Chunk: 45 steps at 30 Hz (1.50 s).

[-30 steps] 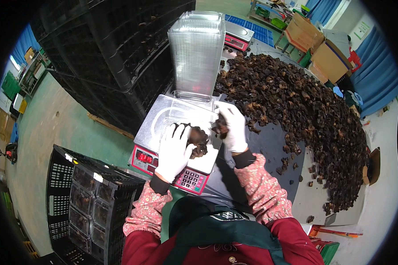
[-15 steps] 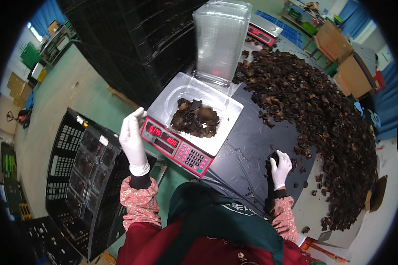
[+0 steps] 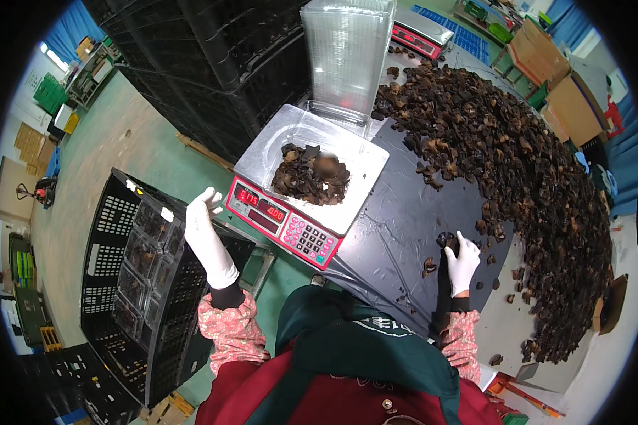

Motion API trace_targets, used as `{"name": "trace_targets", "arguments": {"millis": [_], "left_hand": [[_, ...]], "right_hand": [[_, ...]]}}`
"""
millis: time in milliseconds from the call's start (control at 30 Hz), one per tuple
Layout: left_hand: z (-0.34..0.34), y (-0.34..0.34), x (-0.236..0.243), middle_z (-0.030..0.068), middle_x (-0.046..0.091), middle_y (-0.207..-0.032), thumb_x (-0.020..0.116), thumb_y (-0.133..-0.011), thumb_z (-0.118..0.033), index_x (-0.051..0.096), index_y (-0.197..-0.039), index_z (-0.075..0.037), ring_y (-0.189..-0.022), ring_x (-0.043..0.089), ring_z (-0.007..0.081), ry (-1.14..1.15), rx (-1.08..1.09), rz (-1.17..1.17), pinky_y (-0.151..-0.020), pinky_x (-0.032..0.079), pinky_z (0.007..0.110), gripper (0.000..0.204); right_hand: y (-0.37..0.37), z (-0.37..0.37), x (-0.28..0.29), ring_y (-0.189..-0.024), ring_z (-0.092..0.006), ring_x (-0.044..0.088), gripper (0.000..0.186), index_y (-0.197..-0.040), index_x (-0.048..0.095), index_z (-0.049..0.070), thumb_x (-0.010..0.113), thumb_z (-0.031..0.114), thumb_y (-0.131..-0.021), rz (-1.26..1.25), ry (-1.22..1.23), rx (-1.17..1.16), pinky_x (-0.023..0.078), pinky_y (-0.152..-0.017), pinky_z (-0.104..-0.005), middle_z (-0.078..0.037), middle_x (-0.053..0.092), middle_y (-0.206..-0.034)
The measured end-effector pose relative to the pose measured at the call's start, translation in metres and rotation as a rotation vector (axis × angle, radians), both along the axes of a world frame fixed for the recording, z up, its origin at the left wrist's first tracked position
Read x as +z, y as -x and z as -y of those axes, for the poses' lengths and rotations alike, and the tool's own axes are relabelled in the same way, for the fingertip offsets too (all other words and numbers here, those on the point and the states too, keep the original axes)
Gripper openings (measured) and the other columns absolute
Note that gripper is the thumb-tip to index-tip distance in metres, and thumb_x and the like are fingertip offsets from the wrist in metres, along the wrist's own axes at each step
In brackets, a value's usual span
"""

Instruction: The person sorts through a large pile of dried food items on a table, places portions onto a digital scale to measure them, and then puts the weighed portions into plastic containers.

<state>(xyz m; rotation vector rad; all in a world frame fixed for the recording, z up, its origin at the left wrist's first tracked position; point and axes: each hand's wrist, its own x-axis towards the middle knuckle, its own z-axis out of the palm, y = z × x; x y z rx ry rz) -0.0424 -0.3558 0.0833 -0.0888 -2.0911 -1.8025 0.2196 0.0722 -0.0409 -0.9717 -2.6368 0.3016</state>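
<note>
Clump of dark, crinkled pieces lying on the grey table cover, and there's the right hand right at it, white-gloved, thumb and fingers only a little apart. Are they gripping? Cannot tell from here; the fingertips meet the clump's edge and hide the contact. Over on the other side, the left hand hangs just off the corner of the red-fronted scale, fingers loosely bent and parted, nothing seen in them. Up on the scale's plate sits a clear tray with a mound of the same pieces in it, and the big heap spreads beyond the right hand. How does this stuff handle? Light, by the look of it, dry and curled, probably stiff enough to keep its shape but brittle at the thin rims, so a hard squeeze could chip it. Smooth gloves may slide a touch on it. Best hold, I'd say: a gentle pinch across a clump's thick middle, thumb opposite fingers, or a loose scoop from underneath.
</note>
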Motion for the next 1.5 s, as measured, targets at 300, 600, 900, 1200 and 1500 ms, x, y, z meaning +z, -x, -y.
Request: {"name": "trace_targets", "arguments": {"millis": [300,600,900,1200,1500], "left_hand": [[-0.015,0.025,-0.024,0.0077,0.065,-0.108,0.044,-0.103,-0.015,0.063,-0.116,0.001,-0.077,0.060,0.0096,-0.036,-0.083,0.167,-0.069,0.046,0.024,0.028],[-0.040,0.046,-0.078,0.0121,0.066,-0.084,0.047,-0.102,-0.019,0.051,-0.134,0.002,-0.074,0.063,0.0172,0.443,-0.424,0.293,-0.070,0.050,0.028,0.039],[-0.031,0.029,-0.074,0.0061,0.064,-0.075,0.040,-0.106,-0.026,0.046,-0.140,-0.002,-0.052,0.056,0.0079,-0.276,-0.521,0.516,-0.047,0.042,0.019,0.042],[-0.045,0.011,-0.073,0.0133,0.067,-0.083,0.043,-0.106,-0.037,0.048,-0.134,0.003,-0.062,0.065,0.0148,-0.366,-0.575,0.537,-0.053,0.051,0.023,0.049],[-0.069,-0.001,-0.074,0.0119,0.065,-0.077,0.040,-0.104,-0.016,0.045,-0.137,0.001,-0.053,0.058,0.0114,-0.409,-0.514,0.462,-0.050,0.048,0.022,0.037]], "right_hand": [[0.073,0.054,0.051,-0.093,-0.0188,0.067,0.018,-0.105,0.071,0.000,0.064,0.010,-0.092,-0.483,0.641,0.095,0.050,-0.087,-0.0284,-0.010,0.071,-0.101],[0.274,0.081,0.061,-0.114,-0.0360,0.060,0.062,-0.131,0.056,-0.001,0.059,0.047,-0.090,-0.311,0.349,0.256,0.047,-0.097,-0.0413,-0.023,0.064,-0.119],[0.281,0.128,0.115,-0.107,-0.0136,0.061,0.036,-0.128,0.058,0.009,0.048,0.032,-0.102,-0.809,1.380,0.494,0.049,-0.082,-0.0299,-0.004,0.063,-0.117],[0.173,0.162,0.083,-0.070,-0.0097,0.057,0.023,-0.107,0.064,0.004,0.064,0.023,-0.094,-0.162,0.960,0.233,0.047,-0.064,-0.0238,-0.002,0.061,-0.085],[0.172,0.137,0.075,-0.046,-0.0042,0.043,0.024,-0.099,0.066,-0.001,0.052,0.019,-0.098,-0.337,1.834,0.324,0.031,-0.042,-0.0192,-0.002,0.063,-0.076]]}}
